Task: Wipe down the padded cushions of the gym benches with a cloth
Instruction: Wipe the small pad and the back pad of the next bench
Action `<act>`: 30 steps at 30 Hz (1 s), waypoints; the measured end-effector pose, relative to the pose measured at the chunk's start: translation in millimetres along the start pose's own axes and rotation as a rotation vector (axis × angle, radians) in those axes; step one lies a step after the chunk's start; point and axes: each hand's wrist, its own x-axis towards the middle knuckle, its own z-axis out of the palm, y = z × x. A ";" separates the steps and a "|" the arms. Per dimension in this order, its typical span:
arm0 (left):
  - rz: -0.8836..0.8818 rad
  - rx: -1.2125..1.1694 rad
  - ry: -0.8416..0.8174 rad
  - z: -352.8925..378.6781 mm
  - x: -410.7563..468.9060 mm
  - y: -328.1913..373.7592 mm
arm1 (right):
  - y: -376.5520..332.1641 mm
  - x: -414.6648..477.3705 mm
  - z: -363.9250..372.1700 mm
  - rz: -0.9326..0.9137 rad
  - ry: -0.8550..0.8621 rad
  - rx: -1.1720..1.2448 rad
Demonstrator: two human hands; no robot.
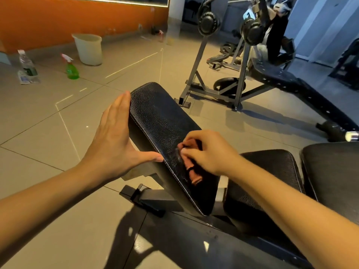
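Two cushions sit closest to me: the seat cushion (268,171) under my right forearm and, just beyond it, the tilted back cushion (161,121). My right grip (206,152) is curled around a bunched reddish cloth (194,171) and presses it against the lower half of the back cushion, where a faint damp streak shows beside my knuckles. My left grip (114,140) is wide, fingers straight, palm flat against the cushion's left edge with the thumb over the seam, bracing it. I judge I am partway through this pad; its upper half and the seat cushion look not yet wiped. What could go wrong: the cloth is wadded so small that little of it meets the leather, so I may leave unwiped strips, or it may slip from my fingers and slide down the slope. If my bracing palm slides off the edge, the wiping push could shove the pad sideways. Farther off on the floor stand a green spray bottle (71,67) and a pale bucket (89,48), well apart from me, so re-wetting means walking over
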 end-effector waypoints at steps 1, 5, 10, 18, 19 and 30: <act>-0.005 -0.001 -0.004 -0.3 0.1 0.5 | 18.4 7.7 -1.6 0.102 0.005 -0.053; -0.015 -0.008 0.004 -1.6 -2.4 3.9 | 67.2 21.5 1.1 0.475 0.053 -0.218; 0.007 0.013 0.008 -1.8 -0.3 -0.8 | -13.6 -5.6 3.4 0.040 0.032 0.059; 0.000 0.020 0.008 -0.2 -0.8 0.2 | 63.0 32.7 -3.9 0.431 0.077 -0.075; 0.003 0.016 0.010 -0.3 -0.8 0.1 | 61.4 33.2 -3.5 0.432 0.089 -0.043; 0.009 0.006 0.021 1.4 0.8 -5.1 | 39.8 33.5 -0.3 0.239 0.116 -0.057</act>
